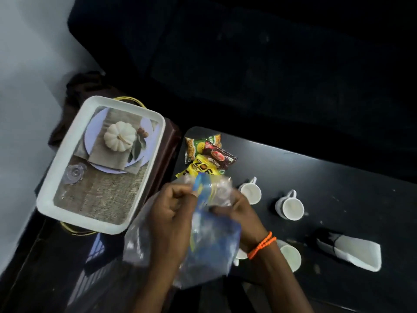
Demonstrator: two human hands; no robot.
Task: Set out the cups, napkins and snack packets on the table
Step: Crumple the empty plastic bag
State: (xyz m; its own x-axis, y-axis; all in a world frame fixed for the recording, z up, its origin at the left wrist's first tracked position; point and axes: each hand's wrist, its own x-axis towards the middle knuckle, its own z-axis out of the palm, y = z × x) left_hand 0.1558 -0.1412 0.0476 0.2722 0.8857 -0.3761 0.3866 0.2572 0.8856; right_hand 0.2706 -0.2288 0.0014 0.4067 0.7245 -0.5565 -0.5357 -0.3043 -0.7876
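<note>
Both my hands grip a crumpled clear plastic bag (212,240) with blue and yellow print, held above the near left edge of the black table (338,177). My left hand (171,213) pinches its top left, my right hand (237,211) its top right. Three snack packets lie at the table's far left corner: green (196,145), dark brown (220,155) and yellow (203,169). Three white cups stand on the table: one (250,192) beside my right hand, one (291,206) further right, one (291,257) near my right wrist. A folded white napkin (361,251) lies at the right.
A white tray (67,211) with a printed pumpkin picture rests on a brown stand to the left of the table, with a small clear glass piece (75,173) on it. A dark sofa (248,53) runs behind the table. Glossy dark floor lies below left.
</note>
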